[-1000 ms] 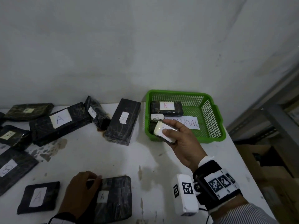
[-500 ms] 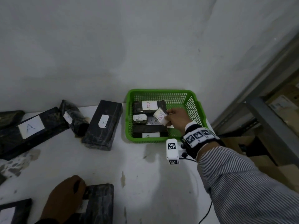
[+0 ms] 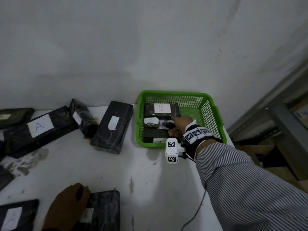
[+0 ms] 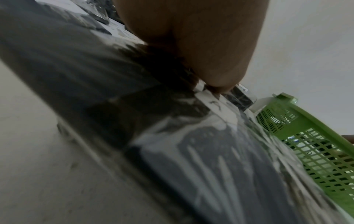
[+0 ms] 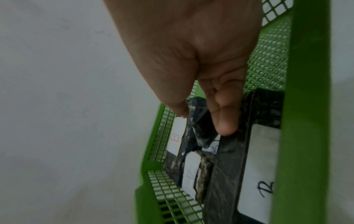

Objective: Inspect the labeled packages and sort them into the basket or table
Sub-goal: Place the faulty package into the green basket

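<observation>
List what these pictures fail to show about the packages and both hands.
- Small package under the right hand: label unseen; head view, hand covers it.
- Left hand fingers: hidden by its own back, head view; blurred in left wrist view.
- Label at far left: cut by the edge, too small.

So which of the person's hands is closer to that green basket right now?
The right. The right hand reaches inside the green basket, among the B-labeled packages. The left hand is well away at the table's near edge, resting on an A-labeled package.
</observation>
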{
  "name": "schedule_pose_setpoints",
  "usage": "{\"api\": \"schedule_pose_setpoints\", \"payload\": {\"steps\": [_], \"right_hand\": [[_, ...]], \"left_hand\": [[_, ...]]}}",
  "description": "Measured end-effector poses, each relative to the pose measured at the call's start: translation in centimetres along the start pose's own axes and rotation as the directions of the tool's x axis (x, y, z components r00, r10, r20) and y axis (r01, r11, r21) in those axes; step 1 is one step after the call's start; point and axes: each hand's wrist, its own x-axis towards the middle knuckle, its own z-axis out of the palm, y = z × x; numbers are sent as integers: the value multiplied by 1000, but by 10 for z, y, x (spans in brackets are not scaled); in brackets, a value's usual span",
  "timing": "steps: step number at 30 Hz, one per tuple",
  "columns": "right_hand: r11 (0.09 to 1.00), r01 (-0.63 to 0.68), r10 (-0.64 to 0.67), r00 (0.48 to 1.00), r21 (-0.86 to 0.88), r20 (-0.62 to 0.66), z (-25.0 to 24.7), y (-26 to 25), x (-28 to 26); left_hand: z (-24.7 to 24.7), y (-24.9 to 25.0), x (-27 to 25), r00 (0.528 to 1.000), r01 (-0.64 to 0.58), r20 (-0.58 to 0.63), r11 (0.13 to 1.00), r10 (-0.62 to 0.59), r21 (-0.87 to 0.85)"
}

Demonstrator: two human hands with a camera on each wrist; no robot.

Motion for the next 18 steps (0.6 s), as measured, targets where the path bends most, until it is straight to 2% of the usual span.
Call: {"api": "schedule_pose_setpoints", "payload": {"steps": [4,8,14,18], "right_hand": [[965,61,-71,997,-255,-32,5,-1,-4],[830,122,-203,975,-544,-90,11,-2,-6],[806,127,-280,942,-578,-184,11,7,-7],[696,75,-298,935,-714,-192,13,8,-15]], "left_hand": [[-1,-3,0,1000,-14,-6,999,14,-34],[1,-8,-1,997,-70,-38,996,69,-50],[-1,-17,-1,991,-124,-57,991,122,-44],[-1,-21,-1,992,-116,-49,993,114,-24]]}}
